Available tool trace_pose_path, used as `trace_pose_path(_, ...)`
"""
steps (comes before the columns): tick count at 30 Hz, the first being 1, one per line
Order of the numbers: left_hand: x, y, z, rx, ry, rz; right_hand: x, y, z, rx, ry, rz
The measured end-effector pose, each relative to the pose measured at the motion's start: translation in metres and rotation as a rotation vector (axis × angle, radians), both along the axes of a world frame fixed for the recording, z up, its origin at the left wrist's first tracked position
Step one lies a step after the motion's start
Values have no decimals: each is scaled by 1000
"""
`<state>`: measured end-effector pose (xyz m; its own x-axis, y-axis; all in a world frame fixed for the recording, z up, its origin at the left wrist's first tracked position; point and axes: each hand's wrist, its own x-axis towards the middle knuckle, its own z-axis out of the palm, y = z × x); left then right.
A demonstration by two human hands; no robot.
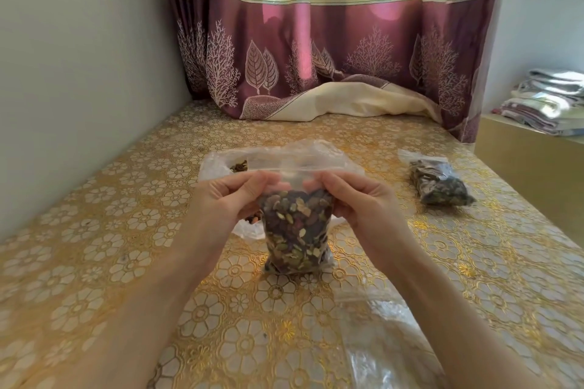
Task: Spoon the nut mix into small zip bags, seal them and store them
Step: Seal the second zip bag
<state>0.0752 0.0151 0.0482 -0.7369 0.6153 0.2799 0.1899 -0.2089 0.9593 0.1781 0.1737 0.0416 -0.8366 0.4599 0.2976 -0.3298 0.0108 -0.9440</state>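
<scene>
A small clear zip bag (pixel 295 230) filled with dark nut mix stands upright on the table (pixel 94 246) at the centre. My left hand (pixel 227 196) pinches the bag's top strip from the left and my right hand (pixel 354 199) pinches it from the right, the fingers close together over the zip. Behind it lies a large clear bag (pixel 221 164) with some nut mix left in it, partly hidden by my hands. A second filled small bag (pixel 439 183) lies on its side at the right. No spoon is in view.
Empty clear zip bags (pixel 379 341) lie flat on the table near my right forearm. A maroon and cream curtain (pixel 316 66) hangs behind, its hem draped on the table's far end. A grey wall bounds the left; folded cloths (pixel 546 101) sit on a ledge at right.
</scene>
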Motion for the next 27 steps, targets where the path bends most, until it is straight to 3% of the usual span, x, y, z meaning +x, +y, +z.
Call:
trace_pose_path(7, 4, 1, -1, 54, -6, -6, 1, 1, 0, -88, 37, -15)
trace_pose_path(21, 6, 1, -2, 123, 29, 105, 1, -5, -1, -67, 109, -116)
trace_pose_path(27, 11, 3, -3, 108, 110, 180, 2, -7, 0, 75, 91, -112)
